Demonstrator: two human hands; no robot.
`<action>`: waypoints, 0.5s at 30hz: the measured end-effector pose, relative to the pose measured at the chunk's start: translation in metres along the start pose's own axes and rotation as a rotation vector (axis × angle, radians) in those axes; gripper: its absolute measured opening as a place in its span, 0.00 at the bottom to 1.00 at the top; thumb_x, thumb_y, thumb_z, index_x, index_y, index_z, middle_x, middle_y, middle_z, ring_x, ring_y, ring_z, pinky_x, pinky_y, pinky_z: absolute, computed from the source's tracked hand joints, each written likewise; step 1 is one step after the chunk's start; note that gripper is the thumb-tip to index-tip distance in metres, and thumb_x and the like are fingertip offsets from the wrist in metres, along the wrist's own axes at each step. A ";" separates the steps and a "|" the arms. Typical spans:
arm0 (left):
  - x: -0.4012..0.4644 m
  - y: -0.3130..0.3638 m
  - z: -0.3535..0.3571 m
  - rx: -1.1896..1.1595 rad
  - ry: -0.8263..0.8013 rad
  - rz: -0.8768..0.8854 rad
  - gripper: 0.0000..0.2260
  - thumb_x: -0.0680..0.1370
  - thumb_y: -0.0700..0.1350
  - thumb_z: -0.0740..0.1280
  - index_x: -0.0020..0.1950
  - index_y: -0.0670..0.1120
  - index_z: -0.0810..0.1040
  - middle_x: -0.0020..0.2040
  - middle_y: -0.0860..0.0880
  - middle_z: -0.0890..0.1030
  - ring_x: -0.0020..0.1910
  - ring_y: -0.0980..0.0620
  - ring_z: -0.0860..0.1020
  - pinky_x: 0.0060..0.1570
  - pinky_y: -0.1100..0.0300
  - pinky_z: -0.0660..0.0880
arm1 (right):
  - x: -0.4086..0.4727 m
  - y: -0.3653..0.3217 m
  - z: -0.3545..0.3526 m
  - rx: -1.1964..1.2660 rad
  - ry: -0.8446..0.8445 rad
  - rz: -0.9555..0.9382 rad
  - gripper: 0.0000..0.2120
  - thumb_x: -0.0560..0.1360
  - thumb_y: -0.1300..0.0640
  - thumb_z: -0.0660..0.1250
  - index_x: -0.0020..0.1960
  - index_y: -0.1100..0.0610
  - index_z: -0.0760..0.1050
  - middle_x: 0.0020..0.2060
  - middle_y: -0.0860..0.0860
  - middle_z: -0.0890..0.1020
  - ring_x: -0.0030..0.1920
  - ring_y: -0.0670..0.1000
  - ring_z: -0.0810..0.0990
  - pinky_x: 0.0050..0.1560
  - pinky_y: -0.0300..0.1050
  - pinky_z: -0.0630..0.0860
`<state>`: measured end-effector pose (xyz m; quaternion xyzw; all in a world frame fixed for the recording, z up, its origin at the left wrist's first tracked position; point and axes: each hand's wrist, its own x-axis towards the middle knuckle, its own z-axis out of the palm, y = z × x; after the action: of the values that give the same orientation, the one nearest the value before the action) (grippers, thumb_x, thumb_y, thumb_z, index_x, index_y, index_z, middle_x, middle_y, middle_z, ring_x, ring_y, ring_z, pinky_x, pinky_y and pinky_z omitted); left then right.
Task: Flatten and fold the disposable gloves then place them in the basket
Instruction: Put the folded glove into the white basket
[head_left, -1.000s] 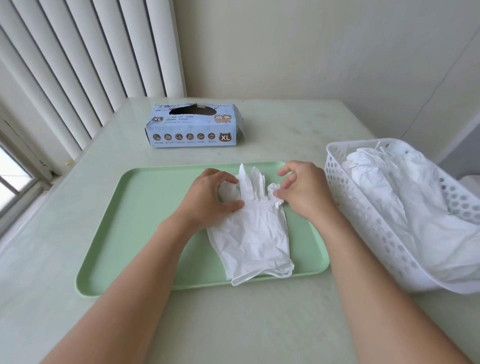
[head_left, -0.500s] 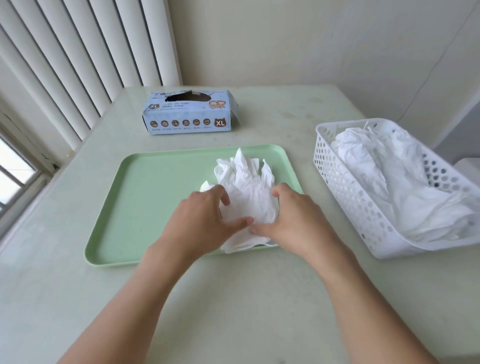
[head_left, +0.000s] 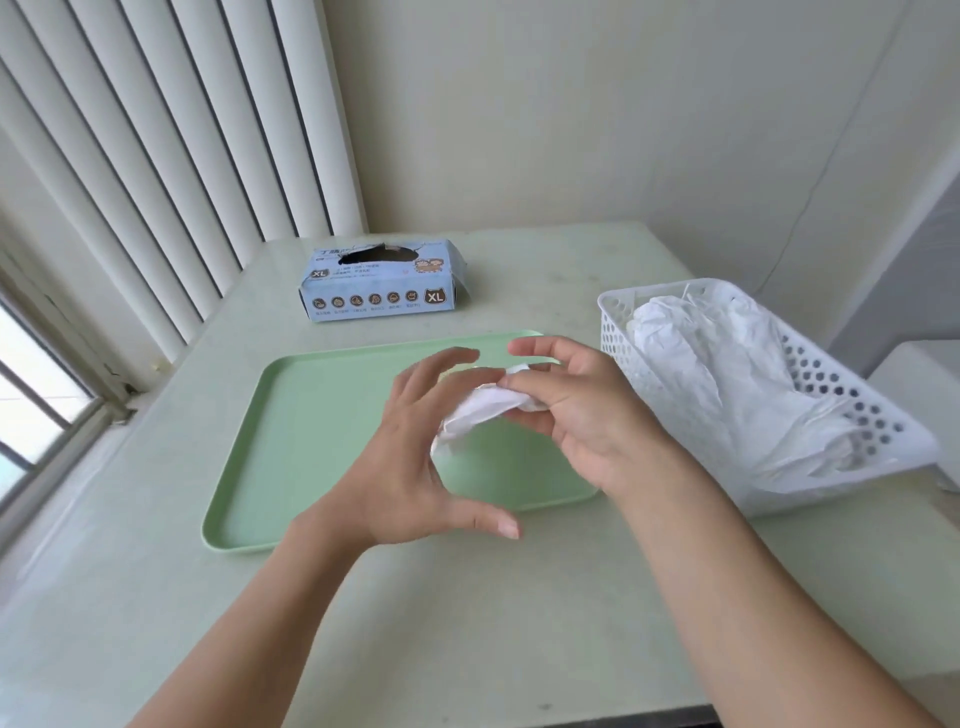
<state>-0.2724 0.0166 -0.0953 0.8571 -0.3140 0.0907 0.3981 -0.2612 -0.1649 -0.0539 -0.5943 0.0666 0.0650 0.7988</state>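
Note:
A folded white disposable glove (head_left: 480, 413) hangs above the green tray (head_left: 311, 431), pinched between the thumb and fingers of my right hand (head_left: 576, 415). My left hand (head_left: 415, 462) hovers beside it with fingers spread and relaxed, holding nothing; its fingertips are close to the glove's left end. The white perforated basket (head_left: 623, 332) stands to the right of the tray and holds several white gloves (head_left: 727, 384). The tray's surface is bare.
A blue XL glove box (head_left: 382, 283) with a torn top opening sits behind the tray. Vertical blinds (head_left: 182, 156) and a window run along the left. A white object (head_left: 919, 384) stands at the table's right edge beyond the basket.
The glove went from lying flat on the tray to folded and lifted off it in my right hand. My left hand has let go and opened. Both hands rose toward the right.

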 end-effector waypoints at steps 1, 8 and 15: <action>0.007 0.004 -0.002 0.043 0.060 0.056 0.38 0.63 0.65 0.79 0.70 0.57 0.74 0.70 0.56 0.73 0.74 0.54 0.68 0.70 0.59 0.66 | -0.002 -0.011 0.001 0.036 -0.001 0.008 0.14 0.75 0.73 0.68 0.58 0.63 0.76 0.38 0.58 0.81 0.31 0.47 0.83 0.35 0.40 0.81; 0.068 0.082 -0.026 -0.200 0.334 -0.051 0.09 0.81 0.44 0.71 0.42 0.52 0.85 0.37 0.53 0.85 0.36 0.61 0.79 0.37 0.65 0.71 | -0.047 -0.112 -0.032 -0.195 -0.213 -0.108 0.20 0.69 0.52 0.76 0.58 0.59 0.80 0.43 0.47 0.84 0.39 0.50 0.82 0.35 0.39 0.80; 0.148 0.127 -0.017 -0.563 0.102 -0.342 0.10 0.76 0.48 0.72 0.51 0.42 0.86 0.48 0.43 0.87 0.47 0.46 0.86 0.54 0.49 0.80 | -0.025 -0.154 -0.093 -0.727 -0.088 -0.272 0.17 0.69 0.55 0.80 0.55 0.60 0.83 0.41 0.51 0.79 0.37 0.46 0.71 0.33 0.36 0.65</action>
<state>-0.2318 -0.1011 0.0556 0.7481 -0.1578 -0.0249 0.6440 -0.2607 -0.2985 0.0691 -0.8386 -0.0745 0.0032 0.5397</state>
